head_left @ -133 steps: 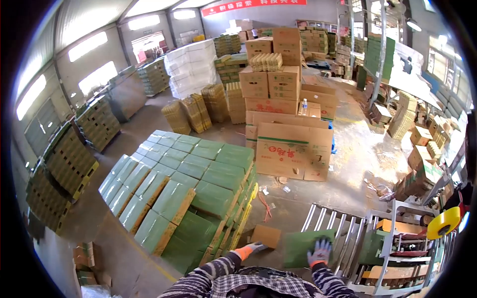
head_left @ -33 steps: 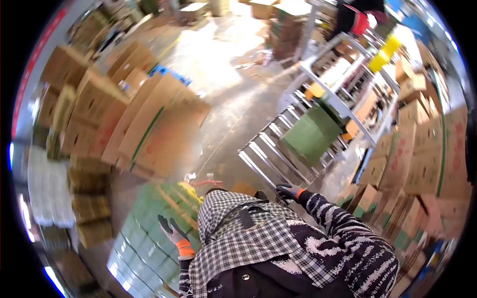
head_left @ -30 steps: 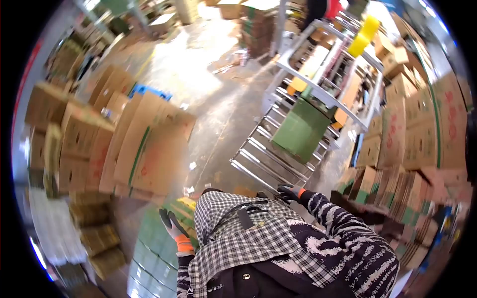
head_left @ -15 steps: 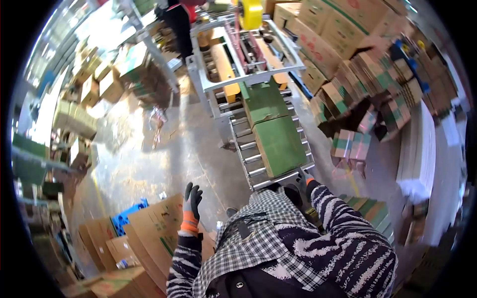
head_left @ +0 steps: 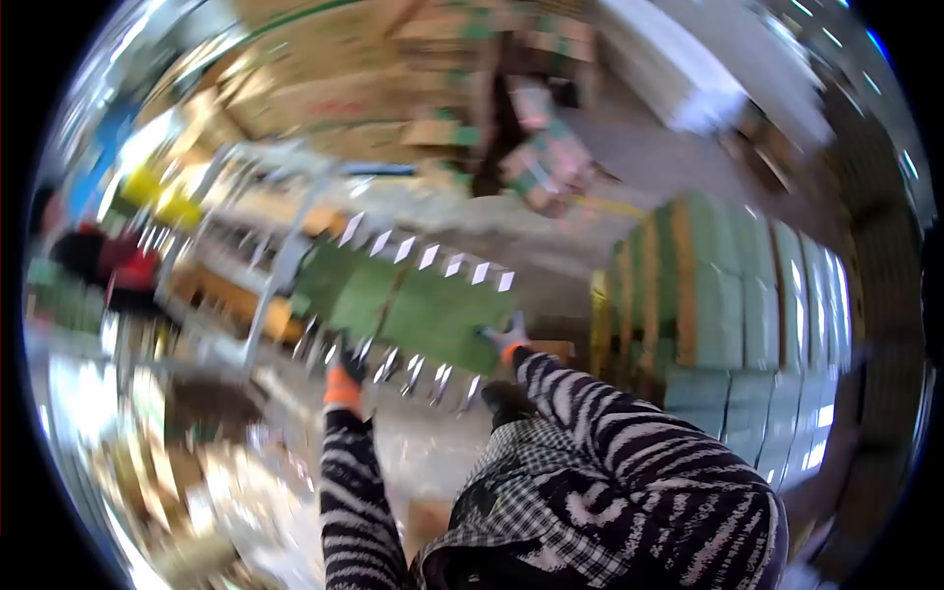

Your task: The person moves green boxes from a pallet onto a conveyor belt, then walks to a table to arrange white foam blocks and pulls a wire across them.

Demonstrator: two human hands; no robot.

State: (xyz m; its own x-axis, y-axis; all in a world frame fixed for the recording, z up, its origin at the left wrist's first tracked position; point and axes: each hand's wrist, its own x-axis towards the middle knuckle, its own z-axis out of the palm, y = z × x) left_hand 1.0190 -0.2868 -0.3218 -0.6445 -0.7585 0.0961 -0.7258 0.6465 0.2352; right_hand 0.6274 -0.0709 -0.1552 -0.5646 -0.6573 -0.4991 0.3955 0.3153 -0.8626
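Two green cartons lie end to end on a roller conveyor (head_left: 413,376), the near carton (head_left: 447,313) toward me and the far carton (head_left: 339,287) reaching toward the machine frame. My right hand (head_left: 504,339), in a grey glove with an orange cuff, is at the end of the near carton, fingers spread and fingertips over its edge. Along the conveyor's near side is my left hand (head_left: 346,362), gloved alike, beside the far carton; motion blur smears its fingers.
A metal machine frame (head_left: 270,285) spans the conveyor on the left, with yellow tape rolls (head_left: 162,202) above. A person in red and black (head_left: 123,265) stands beyond it. Stacked green cartons (head_left: 723,285) rise on the right. Pink-strapped bundles (head_left: 546,167) lie behind the conveyor.
My view has turned to the right, so the conveyor now runs across it. My left hand has come from the open floor side to the conveyor; my right hand has come onto the near carton's end.
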